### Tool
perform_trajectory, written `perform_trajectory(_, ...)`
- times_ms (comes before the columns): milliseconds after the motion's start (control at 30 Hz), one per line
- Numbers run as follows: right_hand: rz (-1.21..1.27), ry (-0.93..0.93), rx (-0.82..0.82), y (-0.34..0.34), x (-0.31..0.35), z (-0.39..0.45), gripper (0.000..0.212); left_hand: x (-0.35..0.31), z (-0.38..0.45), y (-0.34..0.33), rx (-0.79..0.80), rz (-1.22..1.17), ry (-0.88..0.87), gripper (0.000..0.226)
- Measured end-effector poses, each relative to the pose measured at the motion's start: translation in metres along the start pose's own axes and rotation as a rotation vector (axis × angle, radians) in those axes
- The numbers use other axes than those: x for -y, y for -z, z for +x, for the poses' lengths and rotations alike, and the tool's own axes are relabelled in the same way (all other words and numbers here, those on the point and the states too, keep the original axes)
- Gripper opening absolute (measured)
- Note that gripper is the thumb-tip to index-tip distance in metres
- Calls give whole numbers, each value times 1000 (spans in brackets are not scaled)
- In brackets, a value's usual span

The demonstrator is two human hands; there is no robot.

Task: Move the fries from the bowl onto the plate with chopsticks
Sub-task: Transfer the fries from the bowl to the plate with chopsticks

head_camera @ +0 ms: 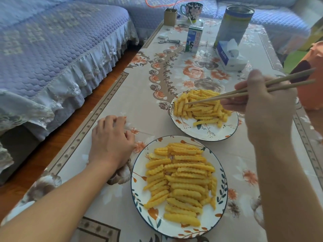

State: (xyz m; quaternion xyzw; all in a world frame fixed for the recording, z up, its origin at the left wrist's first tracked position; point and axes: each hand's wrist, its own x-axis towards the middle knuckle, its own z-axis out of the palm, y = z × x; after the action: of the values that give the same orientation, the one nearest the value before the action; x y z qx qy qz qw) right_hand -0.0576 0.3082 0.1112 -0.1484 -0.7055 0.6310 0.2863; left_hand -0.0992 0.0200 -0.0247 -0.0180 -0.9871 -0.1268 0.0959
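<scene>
Pinching the chopsticks (248, 92), right hand (262, 102) fingers reach the bowl (204, 133); fries (201, 105) look light, stiff, ridged: grip mid-length. Left hand (111, 142) fingers loosely curled, empty.

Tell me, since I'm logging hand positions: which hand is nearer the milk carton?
Right. The right hand holds chopsticks over the far dish, below-right of the milk carton; the left hand rests nearer the person.
</scene>
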Motion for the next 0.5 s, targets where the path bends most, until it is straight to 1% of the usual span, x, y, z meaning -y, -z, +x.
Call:
perform_trajectory(33, 26, -28, 37, 4, 4, 2, 39, 0, 0, 0, 1, 0, -2, 35)
perform_trajectory(100, 65, -81, 167, 9, 12, 2, 40, 0, 0, 0, 2, -1, -3, 36)
perform_trajectory(200, 74, -91, 437, 12, 22, -6, 43, 0, 0, 1, -8, -1, -3, 37)
perform_trajectory(300, -11, -60, 709, 6, 31, -22, 39, -1, -1, 1, -15, 1, -8, 41)
perform_trajectory(400, -97, -48, 837, 0, 32, -32, 38, -1, -1, 2, -13, 5, -6, 39)
perform_trajectory(500, -122, -51, 871, -4, 29, -35, 35, -1, -1, 1, -17, 10, -12, 36)
